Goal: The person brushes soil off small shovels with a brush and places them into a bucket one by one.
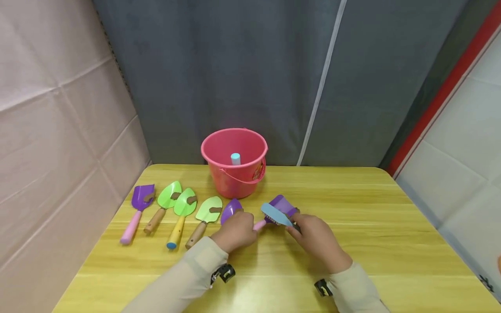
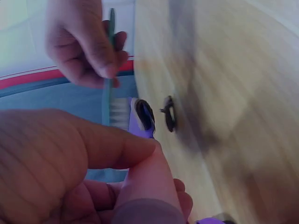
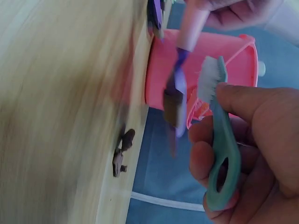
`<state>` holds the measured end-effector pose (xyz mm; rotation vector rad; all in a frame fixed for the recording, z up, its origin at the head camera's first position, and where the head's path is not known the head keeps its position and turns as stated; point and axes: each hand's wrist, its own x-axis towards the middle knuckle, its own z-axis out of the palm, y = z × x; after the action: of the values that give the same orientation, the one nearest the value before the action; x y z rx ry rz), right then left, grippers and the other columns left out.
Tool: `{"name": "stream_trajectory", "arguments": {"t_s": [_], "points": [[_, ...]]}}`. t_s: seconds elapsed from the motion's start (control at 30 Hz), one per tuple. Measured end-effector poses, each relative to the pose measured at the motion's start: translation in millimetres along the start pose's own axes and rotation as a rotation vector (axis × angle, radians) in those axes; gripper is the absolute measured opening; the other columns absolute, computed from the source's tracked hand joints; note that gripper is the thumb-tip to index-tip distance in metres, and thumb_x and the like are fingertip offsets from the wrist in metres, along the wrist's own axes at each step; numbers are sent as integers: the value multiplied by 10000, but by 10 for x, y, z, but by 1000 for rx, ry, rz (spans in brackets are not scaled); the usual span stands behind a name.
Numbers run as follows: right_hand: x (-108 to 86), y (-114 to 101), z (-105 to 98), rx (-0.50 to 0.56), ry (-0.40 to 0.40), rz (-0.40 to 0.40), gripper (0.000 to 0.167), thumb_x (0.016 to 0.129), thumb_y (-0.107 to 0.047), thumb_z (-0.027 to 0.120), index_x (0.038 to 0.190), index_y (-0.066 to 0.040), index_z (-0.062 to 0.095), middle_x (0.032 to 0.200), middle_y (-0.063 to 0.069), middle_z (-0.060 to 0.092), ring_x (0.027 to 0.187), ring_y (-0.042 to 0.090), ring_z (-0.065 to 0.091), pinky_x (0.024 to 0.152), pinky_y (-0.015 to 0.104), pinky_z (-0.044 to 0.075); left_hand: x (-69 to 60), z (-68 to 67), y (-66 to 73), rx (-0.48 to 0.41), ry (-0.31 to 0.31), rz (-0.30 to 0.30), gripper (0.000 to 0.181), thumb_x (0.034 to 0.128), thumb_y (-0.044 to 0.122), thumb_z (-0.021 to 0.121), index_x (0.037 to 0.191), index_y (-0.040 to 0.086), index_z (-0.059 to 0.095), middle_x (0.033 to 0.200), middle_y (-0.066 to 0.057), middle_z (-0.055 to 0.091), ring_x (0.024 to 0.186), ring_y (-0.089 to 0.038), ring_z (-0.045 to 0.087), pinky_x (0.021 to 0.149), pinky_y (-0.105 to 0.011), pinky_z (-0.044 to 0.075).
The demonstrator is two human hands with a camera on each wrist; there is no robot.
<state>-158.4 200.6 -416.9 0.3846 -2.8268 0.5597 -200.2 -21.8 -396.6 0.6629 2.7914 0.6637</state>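
My left hand point(image 1: 236, 230) grips the pink handle point(image 2: 152, 182) of a purple shovel point(image 1: 284, 205), its blade held just above the table. A brown patch point(image 3: 173, 108) shows on that blade in the right wrist view. My right hand point(image 1: 318, 239) holds a light blue-green brush point(image 1: 276, 214) with white bristles point(image 3: 209, 79), close to the shovel. Small dark brown pieces point(image 3: 122, 148) lie on the table in the right wrist view. Another purple shovel point(image 1: 231, 210) lies beyond my left hand, partly hidden by it.
A pink bucket point(image 1: 235, 183) with a light blue cylindrical end point(image 1: 235, 159) showing inside stands at the back of the table point(image 1: 375, 226). To the left lie a purple shovel point(image 1: 142, 196) and several green ones point(image 1: 185, 202), each with a brown patch. A grey curtain point(image 1: 235, 65) hangs behind.
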Motion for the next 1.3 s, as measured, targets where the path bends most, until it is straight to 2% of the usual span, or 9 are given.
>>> {"name": "stream_trajectory", "arguments": {"t_s": [0.17,0.2,0.4,0.6,0.83,1.3], "points": [[1,-19,-3,-21,-13,31,150,880,-193,764,853,-117,637,665,-53,509,562,111,413,520,284,367,-20,-48,32,6,-23,-7,115,808,89,692,764,64,589,716,-50,528,665,-202,485,562,-331,442],[0,-18,-13,-17,-14,39,153,883,-189,761,846,-121,629,663,-52,512,558,113,414,516,286,367,-20,-53,35,3,-31,-9,107,805,82,692,773,59,592,721,-54,527,672,-203,483,561,-329,441],[-7,11,-47,4,-11,61,144,887,-177,755,864,-110,630,680,-32,539,569,125,428,517,294,373,-30,-68,47,2,-49,-3,124,829,92,700,825,47,585,714,-54,528,640,-200,481,553,-316,437],[-10,63,-28,6,-8,66,174,890,-170,751,840,-113,594,674,-26,500,584,138,426,526,296,363,-41,-65,41,6,-45,12,123,850,107,690,834,42,587,703,-50,524,614,-192,479,548,-307,436],[-5,84,-33,16,25,72,145,872,-164,771,883,-93,644,690,-29,531,589,140,433,528,304,364,-75,-74,40,-26,-58,13,110,874,112,673,866,31,598,710,-51,531,616,-191,483,543,-300,437],[7,96,-68,18,43,108,159,871,-166,774,867,-94,631,676,-18,507,575,151,426,510,300,329,-97,-95,53,-30,-42,25,125,895,131,668,856,36,596,705,-44,522,616,-187,477,547,-297,438]]}}
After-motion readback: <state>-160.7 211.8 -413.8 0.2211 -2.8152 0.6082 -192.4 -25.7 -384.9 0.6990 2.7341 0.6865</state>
